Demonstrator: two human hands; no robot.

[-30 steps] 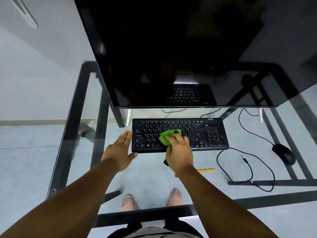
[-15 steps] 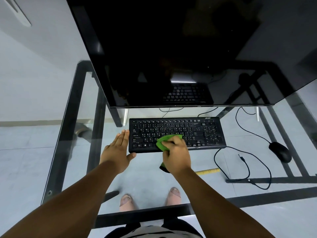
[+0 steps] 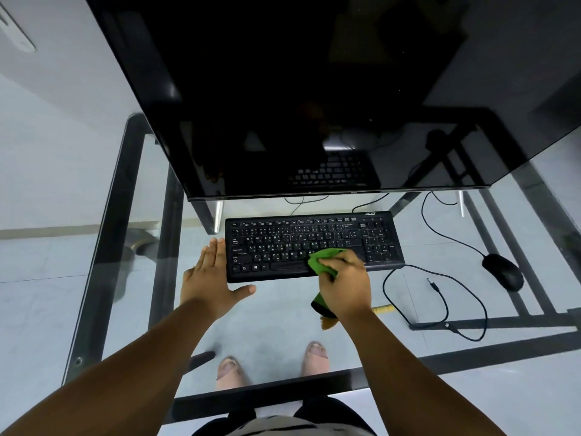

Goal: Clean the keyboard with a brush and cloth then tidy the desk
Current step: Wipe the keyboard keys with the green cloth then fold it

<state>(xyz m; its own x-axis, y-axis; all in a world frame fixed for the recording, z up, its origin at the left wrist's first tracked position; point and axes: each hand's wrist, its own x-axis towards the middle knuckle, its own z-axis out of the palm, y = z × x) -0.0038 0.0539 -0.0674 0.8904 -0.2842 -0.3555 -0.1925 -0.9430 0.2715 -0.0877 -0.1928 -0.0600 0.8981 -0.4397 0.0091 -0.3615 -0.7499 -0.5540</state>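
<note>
Right now the right hand [image 3: 344,280] has its fingers curled round a bunched bright green cloth [image 3: 323,261] and presses it onto the lower key rows of the flat black plastic keyboard [image 3: 314,243], just right of the space bar. The left hand [image 3: 210,278] lies flat with fingers straight and together, their edge against the keyboard's left end and the thumb reaching along its front edge, holding nothing but seemingly bracing the board. Below the right wrist, a wooden-handled brush [image 3: 382,309] rests on the clear glass desk [image 3: 132,278], its pale handle poking out to the right and its bristle end mostly hidden by the hand. The keyboard sits in the middle of the desk, just in front of the large dark glossy monitor [image 3: 298,96]. Off to the right lie a black computer mouse [image 3: 503,272] and a loose black cable [image 3: 440,306] looping across the glass. I judge the cloth soft and light, best kept wadded in the fingertips so a firm pad meets the keys. The keyboard looks light and stiff and likely to slide on the smooth glass, so bracing it at the end or gripping both short ends makes sense. The brush should be taken by its bare handle. The glass top probably calls for gentle pressure and for setting things down softly.
</note>
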